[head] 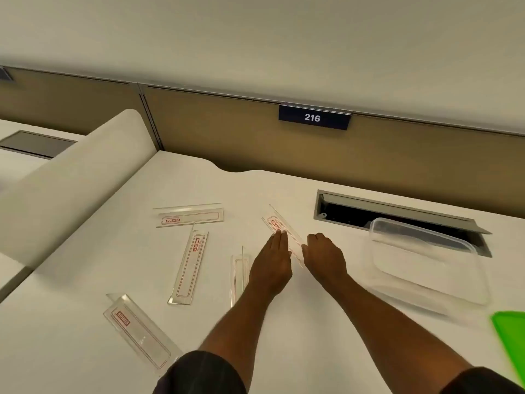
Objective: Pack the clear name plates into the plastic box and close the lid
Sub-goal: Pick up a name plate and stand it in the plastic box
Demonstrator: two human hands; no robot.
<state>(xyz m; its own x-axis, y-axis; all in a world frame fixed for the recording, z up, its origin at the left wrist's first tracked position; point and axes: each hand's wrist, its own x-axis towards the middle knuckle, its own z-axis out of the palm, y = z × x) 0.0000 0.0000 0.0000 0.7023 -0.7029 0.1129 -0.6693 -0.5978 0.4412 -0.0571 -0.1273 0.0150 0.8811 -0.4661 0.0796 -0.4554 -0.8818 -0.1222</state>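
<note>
- five clear name plates lie on the white desk (284,336), none of them in the plastic box (426,260), which sits empty and open near the right edge, just in front of the cable slot (397,214).
- the green lid (511,336) peeks in at the right edge, apart from the box.
- the middle plate (279,228) has its long axis running diagonally, from far-left to near-right; both hands are on its near end.
- the left hand (271,265) lies flat with fingers straight and together along the plate's left side.
- the right hand (324,257) curls at its right side, thumb touching the edge; whether it truly pinches, i cannot tell.
- the far plate (189,216) lies parallel to the back edge.
- the upright-running plate (190,268) points away from me, tilted slightly right.
- a thin plate (238,274) by the left wrist points straight away.
- the near-left plate (136,331) runs diagonally toward the front edge.
</note>
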